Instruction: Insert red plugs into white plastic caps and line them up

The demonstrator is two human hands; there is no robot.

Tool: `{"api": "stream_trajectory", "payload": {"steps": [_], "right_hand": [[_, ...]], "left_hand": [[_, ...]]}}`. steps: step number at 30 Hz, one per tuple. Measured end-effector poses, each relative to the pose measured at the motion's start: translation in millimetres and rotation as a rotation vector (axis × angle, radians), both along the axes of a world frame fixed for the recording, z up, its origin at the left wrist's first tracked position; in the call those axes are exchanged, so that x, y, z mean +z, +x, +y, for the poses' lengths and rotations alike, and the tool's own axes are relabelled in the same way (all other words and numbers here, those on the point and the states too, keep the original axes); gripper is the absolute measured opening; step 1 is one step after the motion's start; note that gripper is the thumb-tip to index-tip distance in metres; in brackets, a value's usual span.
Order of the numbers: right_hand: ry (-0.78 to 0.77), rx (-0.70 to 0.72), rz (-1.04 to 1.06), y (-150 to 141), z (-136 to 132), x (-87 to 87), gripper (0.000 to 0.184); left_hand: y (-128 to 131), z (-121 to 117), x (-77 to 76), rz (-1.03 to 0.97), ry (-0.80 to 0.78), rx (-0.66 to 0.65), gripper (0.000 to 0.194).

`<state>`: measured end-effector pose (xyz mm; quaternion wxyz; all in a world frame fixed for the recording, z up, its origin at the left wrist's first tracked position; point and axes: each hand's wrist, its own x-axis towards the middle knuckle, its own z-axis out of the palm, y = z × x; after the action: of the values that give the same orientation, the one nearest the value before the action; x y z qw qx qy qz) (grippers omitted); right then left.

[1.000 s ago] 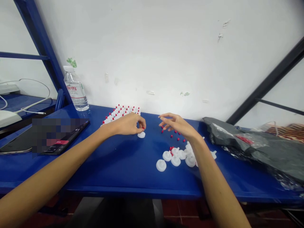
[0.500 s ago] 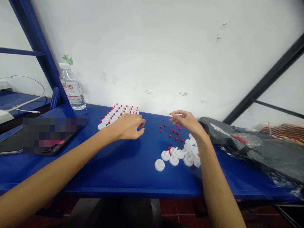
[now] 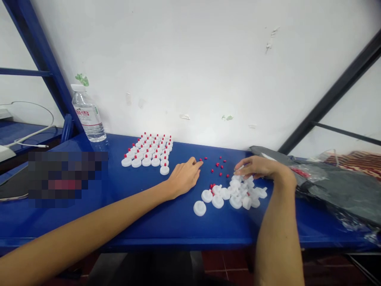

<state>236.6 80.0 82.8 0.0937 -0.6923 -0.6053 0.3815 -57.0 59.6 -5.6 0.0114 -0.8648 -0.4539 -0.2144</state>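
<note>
My left hand (image 3: 185, 177) is low over the table, fingers bent and closed together at the near edge of the scattered small red caps (image 3: 220, 167). Its fingertips touch a red cap (image 3: 200, 159), partly hidden by them. To the right, my right hand (image 3: 255, 166) reaches down onto the far end of a heap of white spouted lids (image 3: 235, 200), its fingers closed round one white lid (image 3: 237, 177). At the left, white lids with red caps on their spouts (image 3: 146, 161) stand upright in rows, with one lid (image 3: 164, 170) at the near right corner.
A water bottle (image 3: 89, 115) stands at the back left against the wall. A dark, blurred-out flat object (image 3: 65, 178) lies at the left. Dark plastic bags (image 3: 336, 194) cover the right side of the blue table (image 3: 143, 226).
My left hand has moved right and nearer, away from the rows to the loose red caps. My right hand has shifted right and down onto the heap of white lids.
</note>
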Motion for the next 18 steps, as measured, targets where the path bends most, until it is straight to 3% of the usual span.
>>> {"api": "stream_trajectory", "payload": {"steps": [6, 11, 14, 18], "right_hand": [[0.041, 0.046, 0.064, -2.5, 0.2, -2.3, 0.031], [0.391, 0.029, 0.153, -11.8, 1.2, 3.2, 0.037], [0.542, 0.076, 0.333, -26.7, 0.0, 4.7, 0.040], [0.466, 0.218, 0.506, -53.2, 2.1, 0.7, 0.039]], "left_hand": [[15.3, 23.7, -1.3, -0.014, -0.043, 0.060, 0.034], [17.3, 27.8, 0.2, -0.099, -0.063, 0.031, 0.029], [15.8, 27.3, 2.0, -0.266, -0.059, -0.016, 0.024], [12.1, 24.8, 7.2, -0.642, -0.241, -0.101, 0.020]]}}
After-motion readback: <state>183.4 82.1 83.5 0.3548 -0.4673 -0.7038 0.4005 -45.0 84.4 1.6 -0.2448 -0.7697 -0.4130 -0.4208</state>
